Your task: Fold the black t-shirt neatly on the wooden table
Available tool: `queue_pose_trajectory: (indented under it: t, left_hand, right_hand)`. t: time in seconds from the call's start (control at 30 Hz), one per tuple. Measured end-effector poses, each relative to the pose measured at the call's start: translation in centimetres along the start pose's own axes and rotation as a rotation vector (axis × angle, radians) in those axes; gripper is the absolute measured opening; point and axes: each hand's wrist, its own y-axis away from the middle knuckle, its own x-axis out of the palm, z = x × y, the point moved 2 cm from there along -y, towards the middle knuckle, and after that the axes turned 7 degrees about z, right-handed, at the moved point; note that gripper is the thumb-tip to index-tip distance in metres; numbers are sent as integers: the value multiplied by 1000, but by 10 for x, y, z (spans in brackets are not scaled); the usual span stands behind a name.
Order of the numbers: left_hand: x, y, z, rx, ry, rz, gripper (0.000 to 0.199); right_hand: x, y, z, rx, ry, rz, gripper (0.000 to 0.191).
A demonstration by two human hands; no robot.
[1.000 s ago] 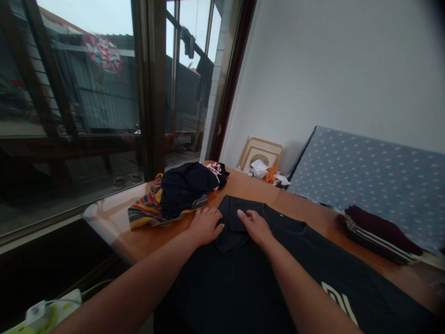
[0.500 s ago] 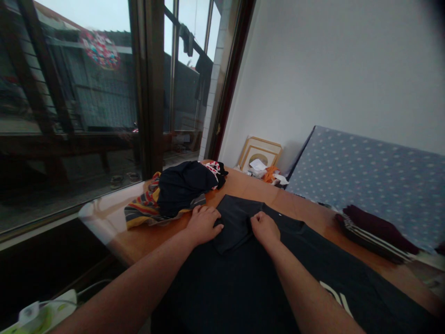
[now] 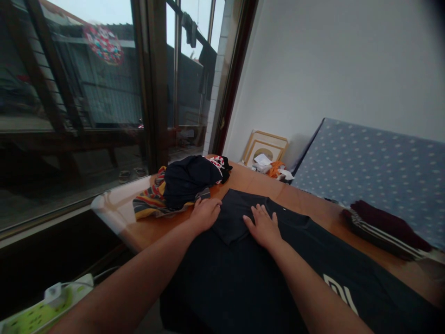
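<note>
Shirt — our right hand spread on it; left hand at sleeve, pinch unclear — best we smooth lightly outward.

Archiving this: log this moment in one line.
left hand: at sleeve edge; right hand: on dark shirt; table: clothes pile, folded stack
</note>
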Motion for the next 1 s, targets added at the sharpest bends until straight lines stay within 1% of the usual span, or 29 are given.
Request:
queue_pose_trajectory:
  t: [0.07,0.13,0.17,0.23,0.3,0.4,0.47,0.6,0.7,0.87,0.93,1.0]
  left_hand:
    - [-1,-5,8,-49,92,-61,30]
    - [-3,-7,14,-96,150,-107,29]
    - [-4,-8,16,-112,154,-109,27]
    - [-6,-6,16,-117,106,-61,24]
    - [-10,-4,13,-100,26,13,22]
    - [-14,-2,7,-84,-69,86,25]
    - [-16,-3,4,-94,-99,118,26]
    - [-21,-7,-1,-111,-118,184,25]
    - [-29,-5,-3,-137,-111,214,23]
    - [-45,13,-6,-143,-129,291,19]
    - [-47,23,-10,-117,-161,352,19]
    - [-45,33,-15,-89,-221,381,24]
  right_hand:
    - [-3,9,5,-92,2,-13,79]
    - [-3,16,8,-162,3,30,82]
    - [-1,19,8,-168,2,62,84]
    - [2,23,4,-130,-7,122,86]
    - [4,24,-5,-56,-26,144,86]
    - [2,25,-19,45,-57,126,83]
    - [1,29,-25,74,-77,103,78]
    - [-1,41,-26,44,-106,64,70]
    - [-1,53,-21,-10,-116,75,66]
    - [-2,74,-9,-92,-113,115,64]
    - [-3,81,-4,-110,-114,122,63]
    - [-3,88,1,-125,-116,124,63]
